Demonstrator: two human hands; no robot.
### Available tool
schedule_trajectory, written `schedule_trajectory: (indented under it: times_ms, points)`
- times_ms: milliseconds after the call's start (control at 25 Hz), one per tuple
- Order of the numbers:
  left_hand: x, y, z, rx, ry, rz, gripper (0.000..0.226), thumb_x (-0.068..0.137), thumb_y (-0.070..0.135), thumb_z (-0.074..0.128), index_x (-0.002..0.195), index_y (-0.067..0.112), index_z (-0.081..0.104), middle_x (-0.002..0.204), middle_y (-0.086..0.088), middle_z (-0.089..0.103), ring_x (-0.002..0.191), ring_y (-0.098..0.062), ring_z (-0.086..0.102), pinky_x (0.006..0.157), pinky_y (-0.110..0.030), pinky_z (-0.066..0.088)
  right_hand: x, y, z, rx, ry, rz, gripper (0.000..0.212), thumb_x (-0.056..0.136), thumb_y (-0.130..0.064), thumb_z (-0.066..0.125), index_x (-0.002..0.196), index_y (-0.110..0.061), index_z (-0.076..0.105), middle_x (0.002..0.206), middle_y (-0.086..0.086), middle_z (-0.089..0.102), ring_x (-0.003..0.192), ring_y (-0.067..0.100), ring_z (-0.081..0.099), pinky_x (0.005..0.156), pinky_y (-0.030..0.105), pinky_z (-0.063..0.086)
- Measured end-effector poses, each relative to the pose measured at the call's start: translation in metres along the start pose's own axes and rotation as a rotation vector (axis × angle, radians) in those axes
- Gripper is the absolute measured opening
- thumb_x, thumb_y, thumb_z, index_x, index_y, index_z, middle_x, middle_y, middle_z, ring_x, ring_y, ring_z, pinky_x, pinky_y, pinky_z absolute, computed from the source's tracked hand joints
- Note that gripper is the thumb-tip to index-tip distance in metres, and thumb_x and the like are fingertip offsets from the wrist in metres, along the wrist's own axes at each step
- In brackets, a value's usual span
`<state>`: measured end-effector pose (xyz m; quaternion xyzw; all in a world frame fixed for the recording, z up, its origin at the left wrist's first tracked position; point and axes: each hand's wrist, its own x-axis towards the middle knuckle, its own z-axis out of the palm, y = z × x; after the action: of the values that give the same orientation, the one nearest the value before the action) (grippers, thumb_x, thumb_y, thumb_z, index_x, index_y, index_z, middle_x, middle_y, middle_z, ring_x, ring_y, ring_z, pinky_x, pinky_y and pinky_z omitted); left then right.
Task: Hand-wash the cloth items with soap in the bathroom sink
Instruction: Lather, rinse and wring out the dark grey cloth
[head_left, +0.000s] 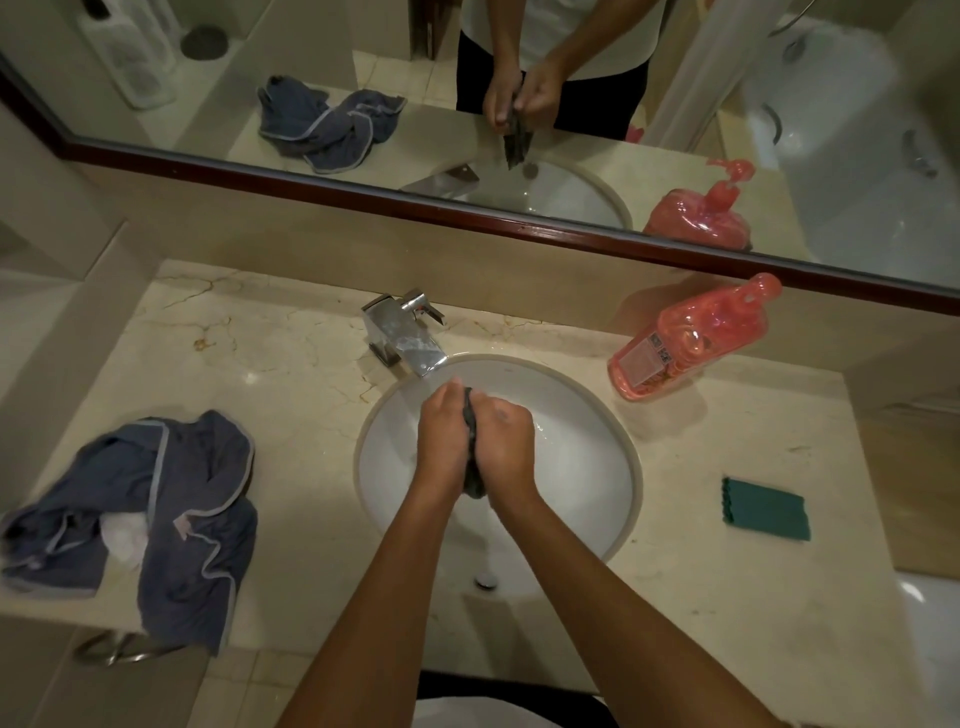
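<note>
Over the round white porcelain sink basin (582, 467), a small dark grey wet cloth (471, 431) is bunched between the two hands; the left hand (441, 431) and the right hand (506, 441) are pressed close together, fingers curled round the cloth so that only a dark ridge shows between them and a wad below the wrists; the grip reads as rubbing or wringing, and holding it above the bowl probably lets the runoff fall into the drain rather than onto the counter. Just behind the hands the square chrome tap (410, 338) points into the basin, within easy reach for rinsing; whether water runs from it I cannot tell. To the right, on the beige marble counter (291, 374), the pink translucent soap pump bottle (691, 343) stands near the rim, likely kept close for the next dose of soap; nearer the front a folded green ribbed cloth (766, 509) lies flat, well apart from the basin. Left of the sink a crumpled blue-grey garment with pale trim (156, 509) lies heaped and partly hanging over the counter edge, seemingly awaiting its turn or set aside; the wood-framed mirror (519, 104) above repeats the scene.
</note>
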<state>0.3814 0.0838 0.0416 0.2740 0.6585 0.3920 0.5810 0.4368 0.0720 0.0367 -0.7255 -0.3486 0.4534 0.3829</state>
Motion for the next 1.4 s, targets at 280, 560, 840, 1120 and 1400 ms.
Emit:
schedule_trajectory:
  times_ms: [280,560,840,1120,1400]
  points:
    - [-0.009,0.008,0.015,0.111,-0.104,-0.035,0.033,0.109,0.035,0.036,0.099,0.02,0.064,0.095,-0.007,0.07,0.086,-0.019,0.07,0.065,-0.027,0.053,0.03,-0.006,-0.014,0.094,0.171,0.109,0.043,0.102,-0.026,0.051,0.06,-0.017,0.056,0.059,0.003,0.056,0.06,0.02,0.057,0.06,0.033,0.044]
    - [-0.004,0.009,0.002,0.011,-0.13,0.064,0.032,0.106,0.031,0.046,0.086,0.021,0.069,0.091,-0.007,0.074,0.092,-0.025,0.072,0.085,-0.039,0.058,0.029,0.011,-0.035,0.287,-0.312,0.088,0.031,0.104,-0.024,0.047,0.125,-0.028,0.069,0.124,0.0,0.069,0.114,0.015,0.066,0.098,0.033,0.054]
    - [0.008,0.007,-0.008,0.041,0.002,0.137,0.034,0.104,0.028,0.05,0.071,0.02,0.055,0.071,0.0,0.057,0.069,-0.015,0.055,0.072,-0.033,0.045,0.025,-0.005,-0.049,0.009,-0.463,0.058,0.037,0.101,-0.032,0.057,0.103,0.004,0.068,0.1,0.021,0.071,0.088,0.022,0.067,0.085,0.042,0.054]
    - [0.005,-0.006,-0.01,0.061,-0.293,-0.01,0.045,0.103,0.052,0.045,0.102,0.017,0.074,0.097,-0.01,0.077,0.095,-0.025,0.074,0.082,-0.036,0.06,0.029,-0.016,-0.055,0.437,-0.161,-0.024,0.023,0.104,-0.017,0.05,0.094,-0.009,0.068,0.083,0.005,0.073,0.078,0.017,0.07,0.077,0.032,0.056]
    - [0.005,-0.013,-0.013,-0.043,-0.082,0.067,0.022,0.099,0.026,0.063,0.082,0.016,0.072,0.075,-0.005,0.072,0.072,-0.025,0.068,0.058,-0.033,0.055,0.032,-0.006,-0.063,0.554,-0.043,0.016,0.021,0.102,-0.009,0.05,0.098,-0.009,0.07,0.085,0.004,0.073,0.08,0.018,0.069,0.074,0.031,0.058]
